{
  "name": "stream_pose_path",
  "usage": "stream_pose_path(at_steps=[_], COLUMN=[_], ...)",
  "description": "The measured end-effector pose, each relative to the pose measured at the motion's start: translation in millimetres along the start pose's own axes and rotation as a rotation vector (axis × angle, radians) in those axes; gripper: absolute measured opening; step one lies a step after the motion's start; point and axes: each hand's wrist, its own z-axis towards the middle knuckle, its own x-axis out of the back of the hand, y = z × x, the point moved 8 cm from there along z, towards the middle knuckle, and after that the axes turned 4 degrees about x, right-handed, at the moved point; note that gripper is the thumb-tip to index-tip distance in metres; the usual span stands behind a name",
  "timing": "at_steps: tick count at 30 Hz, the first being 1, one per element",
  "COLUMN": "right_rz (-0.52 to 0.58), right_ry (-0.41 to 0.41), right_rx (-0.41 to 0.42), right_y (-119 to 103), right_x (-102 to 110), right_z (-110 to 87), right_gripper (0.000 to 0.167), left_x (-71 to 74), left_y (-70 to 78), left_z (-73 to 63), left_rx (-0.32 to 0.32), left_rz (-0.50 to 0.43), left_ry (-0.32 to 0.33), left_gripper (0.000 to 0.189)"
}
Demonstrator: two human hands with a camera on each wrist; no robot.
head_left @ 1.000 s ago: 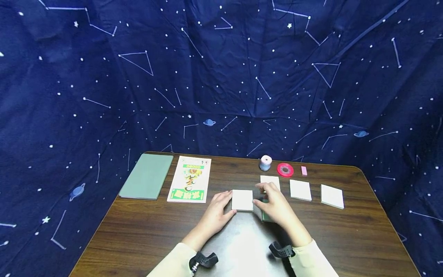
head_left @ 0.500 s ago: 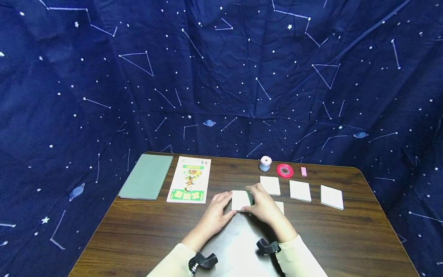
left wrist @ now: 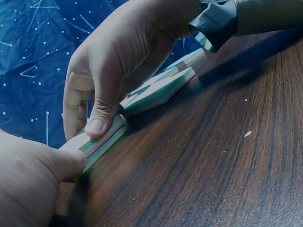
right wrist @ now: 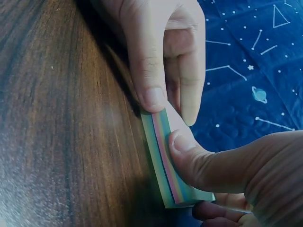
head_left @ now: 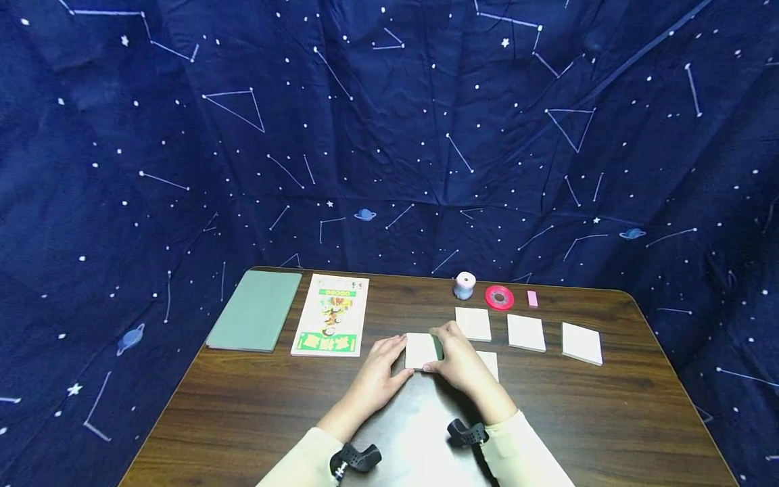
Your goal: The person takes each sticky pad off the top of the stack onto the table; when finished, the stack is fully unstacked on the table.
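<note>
A paper stack (head_left: 420,350) lies on the table (head_left: 243,406) between both hands, three stacks (head_left: 527,333) to its right.

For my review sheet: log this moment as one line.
left hand: grips paper pad | right hand: grips pad's other side | pad: flat on table | other pads: lie apart

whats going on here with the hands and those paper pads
A person at a wooden table grips one small paper stack with both hands: the left hand at its left edge, the right hand at its right. The wrist views show its coloured layered edges. Four similar stacks lie to the right, two rolls of tape behind them.
</note>
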Motion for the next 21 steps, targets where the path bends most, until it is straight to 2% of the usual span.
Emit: stream_pose_path(at_steps=[3,8,15,21], right_rz=[-0.001,-0.030,-0.043,-0.070], right_ry=[0.013,0.049,0.066,0.084], right_rx=[0.009,0.031,0.033,0.042], right_y=[-1.4,-2.7,-7.8,-10.7], right_x=[0.9,0.5,2.1,3.2], right_z=[-0.2,-0.4,-3.2,-5.3], right_gripper=[0.074,0.072,0.071,0.075], left_x=[3.4,4.3,3.9,2.0], left_y=[5.1,4.4,2.6,1.6], left_z=[-0.3,-0.2,-1.5,-1.8], left_rx=[0.005,0.016,-0.038,0.003], left_rz=[0.013,0.021,0.028,0.025], left_ry=[-0.006,-0.005,0.030,0.002], left_gripper=[0.067,0.067,0.070,0.072])
